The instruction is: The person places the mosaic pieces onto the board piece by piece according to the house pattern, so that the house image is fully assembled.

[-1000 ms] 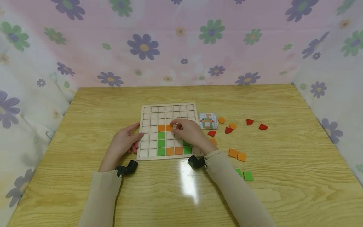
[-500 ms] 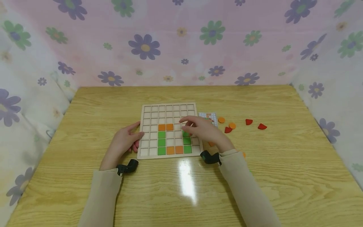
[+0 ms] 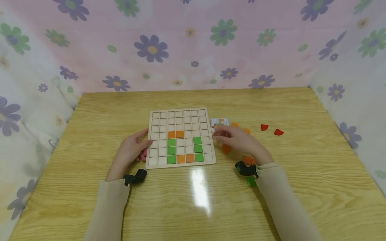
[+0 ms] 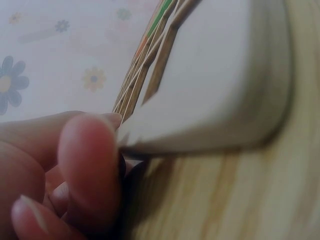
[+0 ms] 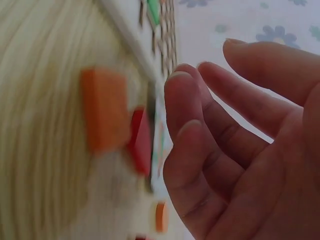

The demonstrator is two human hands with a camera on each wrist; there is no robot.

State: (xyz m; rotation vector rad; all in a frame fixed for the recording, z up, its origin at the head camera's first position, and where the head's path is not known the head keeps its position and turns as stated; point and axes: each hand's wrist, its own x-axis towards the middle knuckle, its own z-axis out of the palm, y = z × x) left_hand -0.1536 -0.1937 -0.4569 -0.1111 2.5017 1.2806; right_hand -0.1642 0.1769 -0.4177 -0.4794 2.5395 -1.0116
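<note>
A pale wooden grid board (image 3: 154,161) lies on the table, with green squares (image 3: 171,150) and orange squares (image 3: 180,134) in some of its cells. My left hand (image 3: 132,147) grips the board's left rim, thumb over the edge. Its fingertips press that edge in the left wrist view. To the right of the board hovers my right hand (image 3: 238,139), fingers loosely bent and nothing between them. Under it lies a loose orange square (image 5: 106,110), beside a red quarter-circle (image 5: 141,142). The small pattern card (image 3: 219,121) is partly covered by the right fingers.
Two red quarter-circles (image 3: 278,132) lie farther right. Orange discs (image 3: 247,131) peek out behind the right hand. More orange squares (image 3: 248,159) and a green square (image 3: 250,181) lie around the right wrist, partly hidden. A flowered cloth (image 3: 193,47) hangs behind the wooden table (image 3: 169,207).
My right hand has drawn back from the middle of the board to the right, over the loose pieces. The right column's top green square now shows uncovered. The left hand stays at the rim.
</note>
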